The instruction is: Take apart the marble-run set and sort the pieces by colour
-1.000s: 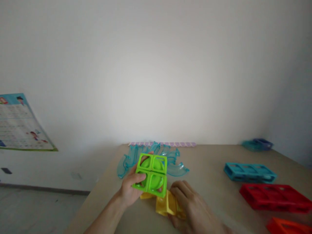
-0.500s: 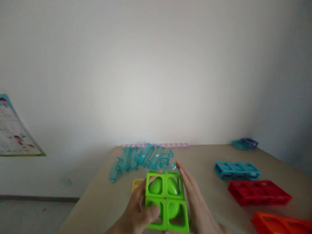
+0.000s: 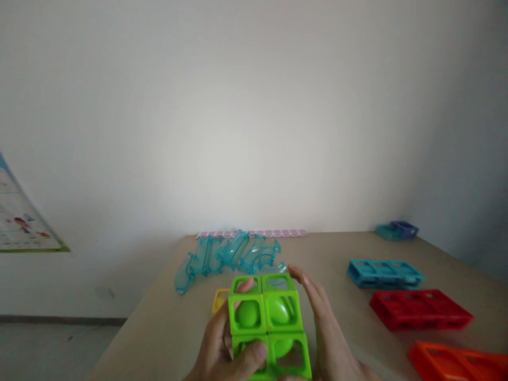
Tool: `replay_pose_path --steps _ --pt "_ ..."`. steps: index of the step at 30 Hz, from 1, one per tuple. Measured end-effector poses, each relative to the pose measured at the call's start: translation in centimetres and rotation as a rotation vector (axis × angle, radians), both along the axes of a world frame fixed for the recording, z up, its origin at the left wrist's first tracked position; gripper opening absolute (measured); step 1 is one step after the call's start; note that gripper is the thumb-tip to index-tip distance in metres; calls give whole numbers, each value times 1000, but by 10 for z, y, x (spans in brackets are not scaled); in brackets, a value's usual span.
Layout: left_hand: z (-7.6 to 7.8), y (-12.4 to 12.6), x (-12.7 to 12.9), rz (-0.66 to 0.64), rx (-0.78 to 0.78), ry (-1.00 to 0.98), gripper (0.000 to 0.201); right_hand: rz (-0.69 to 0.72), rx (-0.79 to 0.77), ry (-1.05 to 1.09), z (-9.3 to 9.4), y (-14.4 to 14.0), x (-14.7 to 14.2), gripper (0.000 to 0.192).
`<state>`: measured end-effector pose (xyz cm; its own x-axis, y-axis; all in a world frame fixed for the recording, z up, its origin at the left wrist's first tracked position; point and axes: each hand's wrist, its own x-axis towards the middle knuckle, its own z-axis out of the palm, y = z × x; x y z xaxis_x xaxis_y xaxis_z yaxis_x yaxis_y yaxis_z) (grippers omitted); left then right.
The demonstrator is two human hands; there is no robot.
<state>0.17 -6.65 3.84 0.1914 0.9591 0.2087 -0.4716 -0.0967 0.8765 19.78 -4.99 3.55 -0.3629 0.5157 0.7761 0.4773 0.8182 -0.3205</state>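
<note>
Head view: plain white wall fills the upper part of the frame; below it a tan table [image 3: 349, 317] runs from 6 o'clock out to 3 o'clock. A poster [image 3: 19, 222] is cut off by the frame edge at 9 o'clock, its print too small to read.

Your left hand [image 3: 226, 349] and right hand [image 3: 329, 338] clamp the green block assembly [image 3: 268, 325] between them at 6 o'clock. Your left thumb lies across the lower front cell; your right fingers run flat along the assembly's right side. Both wrists and the bottom of the assembly are cut off by the lower edge.

The assembly is a grid of open-framed cells. You can see a rounded green insert inside the cells; its full form is hidden by the frames.

A yellow piece [image 3: 219, 299] shows only partly, just beside the assembly at its 10 o'clock. Clear teal track pieces [image 3: 226, 256] lie heaped at 12 o'clock of your hands, overlapping so that single pieces are hard to separate. A pale purple strip [image 3: 254, 233] lies at the table's far edge.

At 3 o'clock lie a blue frame [image 3: 384, 273], a red frame [image 3: 420, 309] and an orange frame [image 3: 456, 362], the last cut off. Small blurred blue items [image 3: 397, 230] sit at 2 o'clock.
</note>
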Motion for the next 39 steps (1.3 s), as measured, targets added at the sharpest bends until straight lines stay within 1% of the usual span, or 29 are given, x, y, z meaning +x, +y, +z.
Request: replay_pose_path --steps 2,5,7,9,13,16,18,20,23,24,27,30,34,36,39 --pt "1 -1 3 26 47 3 85 -33 17 -6 0 -2 0 88" --pt "1 1 5 73 167 42 73 -96 38 -12 1 -6 -2 73" --pt "-1 2 4 97 262 88 66 -103 67 -4 2 -7 -2 71" --pt "-4 4 1 139 341 150 65 -87 99 0 3 -8 -3 73" --pt "-10 9 -6 270 473 292 69 -86 107 -2 4 -9 -2 75" --pt "-9 12 -9 312 603 377 74 -86 97 -11 6 -11 -2 76" --pt "-7 13 -10 319 665 417 76 -57 88 -3 10 -10 -2 73" --pt "-6 13 -10 336 698 445 76 15 83 3 14 -7 -2 67" --pt "-9 13 -11 350 713 477 74 121 66 8 20 -4 -5 56" --pt "-11 14 -11 350 717 479 74 127 53 14 22 -4 -6 53" --pt "-18 14 -12 323 714 473 77 89 37 43 25 -7 -9 50" --pt "-21 14 -13 290 667 445 79 79 43 49 25 -9 -9 48" --pt "-15 10 -12 246 588 408 75 133 44 28 22 -5 -7 49" --pt "-10 9 -10 183 518 340 70 119 34 35 21 -4 -6 48" --pt "-5 6 -7 67 395 202 66 56 21 61 21 -6 -7 42"
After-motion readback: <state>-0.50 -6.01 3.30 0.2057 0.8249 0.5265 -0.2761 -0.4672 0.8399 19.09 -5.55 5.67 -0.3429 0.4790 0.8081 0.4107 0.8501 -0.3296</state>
